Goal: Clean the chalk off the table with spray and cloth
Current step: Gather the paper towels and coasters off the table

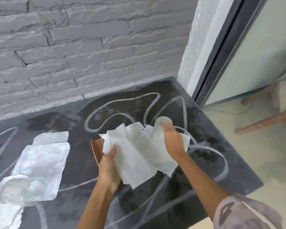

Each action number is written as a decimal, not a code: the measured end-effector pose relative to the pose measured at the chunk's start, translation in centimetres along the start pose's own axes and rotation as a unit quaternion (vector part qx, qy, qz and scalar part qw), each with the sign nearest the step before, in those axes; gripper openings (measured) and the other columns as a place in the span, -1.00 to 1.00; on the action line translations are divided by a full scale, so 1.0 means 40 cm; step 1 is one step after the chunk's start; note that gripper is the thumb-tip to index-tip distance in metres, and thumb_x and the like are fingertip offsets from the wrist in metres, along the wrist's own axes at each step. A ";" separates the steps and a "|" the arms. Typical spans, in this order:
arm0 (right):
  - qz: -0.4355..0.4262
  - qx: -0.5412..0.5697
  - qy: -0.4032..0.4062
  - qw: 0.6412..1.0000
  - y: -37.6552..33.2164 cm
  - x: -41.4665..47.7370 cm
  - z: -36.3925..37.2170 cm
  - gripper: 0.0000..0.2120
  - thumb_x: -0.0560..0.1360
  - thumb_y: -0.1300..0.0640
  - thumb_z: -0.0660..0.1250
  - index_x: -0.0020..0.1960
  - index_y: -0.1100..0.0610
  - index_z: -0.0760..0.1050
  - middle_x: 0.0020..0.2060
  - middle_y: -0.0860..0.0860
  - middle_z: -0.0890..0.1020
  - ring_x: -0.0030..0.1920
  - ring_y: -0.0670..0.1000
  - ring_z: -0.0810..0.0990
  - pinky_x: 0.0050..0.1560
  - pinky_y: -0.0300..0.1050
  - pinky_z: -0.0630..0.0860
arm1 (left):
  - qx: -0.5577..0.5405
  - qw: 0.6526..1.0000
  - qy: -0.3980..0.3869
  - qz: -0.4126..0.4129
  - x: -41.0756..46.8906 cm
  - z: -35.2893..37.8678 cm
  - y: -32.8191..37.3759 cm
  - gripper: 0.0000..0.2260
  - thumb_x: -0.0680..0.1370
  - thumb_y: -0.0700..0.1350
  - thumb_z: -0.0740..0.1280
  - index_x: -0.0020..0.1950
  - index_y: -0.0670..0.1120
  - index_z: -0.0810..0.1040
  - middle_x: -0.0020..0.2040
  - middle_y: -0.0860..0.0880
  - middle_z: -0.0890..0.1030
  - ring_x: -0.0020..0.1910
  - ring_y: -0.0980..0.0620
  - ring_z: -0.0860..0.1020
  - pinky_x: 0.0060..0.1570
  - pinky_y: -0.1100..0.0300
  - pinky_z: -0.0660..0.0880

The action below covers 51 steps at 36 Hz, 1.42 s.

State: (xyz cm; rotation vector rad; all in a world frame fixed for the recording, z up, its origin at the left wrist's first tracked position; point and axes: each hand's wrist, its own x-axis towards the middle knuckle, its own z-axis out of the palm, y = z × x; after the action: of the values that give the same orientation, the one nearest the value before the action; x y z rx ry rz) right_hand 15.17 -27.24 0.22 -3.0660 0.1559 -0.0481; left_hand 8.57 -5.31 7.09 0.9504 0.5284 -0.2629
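Currently I see the left hand clenched on a bunch of white paper cloth, thumb pinching the near edge of the sheets. The sheets hang loose above the table and spread toward the right hand. That hand is curled over a clear glass, which is tilted with its bottom toward the wall and sits partly wrapped in the cloth. Under the left hand, the edge of a brown plate shows from beneath the sheets; I cannot tell whether the fingers hold it too. A patterned sleeve covers the right upper arm.

Below the hands lies the black table, crossed by looping white chalk lines, with darker blotches around them near the wall. To the left, a second white cloth lies flat on the tabletop, and another glass lies on its side on it. Behind the table runs a grey brick wall. To the right are a dark door frame and wooden chair legs.
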 end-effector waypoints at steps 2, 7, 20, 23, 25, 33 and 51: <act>0.012 0.031 0.033 0.999 0.033 0.029 -0.017 -0.50 0.54 0.39 0.10 0.46 0.23 0.16 0.37 0.22 0.36 0.02 0.15 0.59 -0.14 -0.08 0.51 | 0.000 1.000 0.015 0.009 0.012 0.018 -0.006 -0.83 0.60 -0.02 0.21 0.08 0.00 0.57 -0.09 0.00 0.71 -0.15 0.00 0.68 -0.31 0.09 0.58; 0.105 0.169 0.054 0.979 0.108 0.110 -0.051 -0.71 0.56 0.35 0.10 0.23 0.25 0.46 -0.06 0.24 0.63 -0.05 0.23 0.60 -0.13 0.00 0.49 | -0.011 0.998 0.050 0.044 0.023 0.054 -0.018 -0.77 0.62 -0.04 0.19 -0.07 0.10 0.64 -0.10 0.03 0.71 -0.16 0.04 0.68 -0.20 0.03 0.53; 0.282 0.412 -0.013 0.866 0.187 0.280 -0.083 -0.80 0.50 0.36 0.22 0.07 0.35 0.56 -0.02 0.24 0.63 -0.08 0.26 0.63 -0.17 0.10 0.61 | -0.027 0.990 0.109 0.088 0.002 0.077 -0.037 -0.77 0.62 -0.07 0.14 0.25 0.04 0.47 -0.05 0.02 0.68 -0.09 -0.01 0.63 -0.22 0.03 0.52; 0.282 0.402 -0.016 0.871 0.194 0.280 -0.087 -0.75 0.53 0.32 0.19 0.13 0.33 0.55 0.03 0.25 0.62 0.00 0.24 0.62 -0.13 0.01 0.60 | -0.039 0.991 0.103 0.071 -0.003 0.065 -0.040 -0.77 0.62 -0.03 0.14 0.23 0.03 0.48 -0.05 0.02 0.68 -0.10 0.00 0.65 -0.21 0.04 0.52; 0.272 0.389 -0.025 0.880 0.193 0.272 -0.089 -0.72 0.57 0.22 0.14 0.15 0.30 0.54 0.07 0.25 0.61 0.03 0.25 0.60 -0.02 0.10 0.58 | -0.048 0.992 0.108 0.051 -0.005 0.054 -0.044 -0.73 0.61 0.01 0.16 0.27 0.02 0.49 0.01 -0.01 0.68 -0.11 0.02 0.66 -0.21 0.05 0.52; -0.120 0.200 0.213 0.949 0.102 0.085 -0.025 -0.69 0.51 0.18 0.27 0.22 0.30 0.44 0.12 0.21 0.55 0.13 0.16 0.44 0.19 0.18 0.44 | -0.058 0.992 -0.003 0.109 -0.017 0.019 -0.046 -0.62 0.63 -0.06 0.08 0.44 0.16 0.32 0.34 0.05 0.50 0.27 0.00 0.51 0.01 0.04 0.59; -0.147 0.324 -0.089 0.930 0.028 -0.071 0.141 -0.65 0.64 0.09 0.12 0.38 0.17 0.39 0.39 0.00 0.38 0.46 -0.06 0.21 0.40 -0.36 -0.02 | -0.094 0.993 0.066 -0.002 -0.050 -0.065 -0.037 -0.70 0.63 0.01 0.14 0.29 -0.03 0.50 0.14 -0.06 0.65 0.00 -0.05 0.66 -0.30 0.08 0.61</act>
State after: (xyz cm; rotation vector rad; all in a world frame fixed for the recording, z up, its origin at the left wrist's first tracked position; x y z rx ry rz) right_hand 12.43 -27.67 -5.56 -2.3885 -0.2774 0.1363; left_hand 5.42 -4.01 5.89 0.7870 0.6649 -0.1518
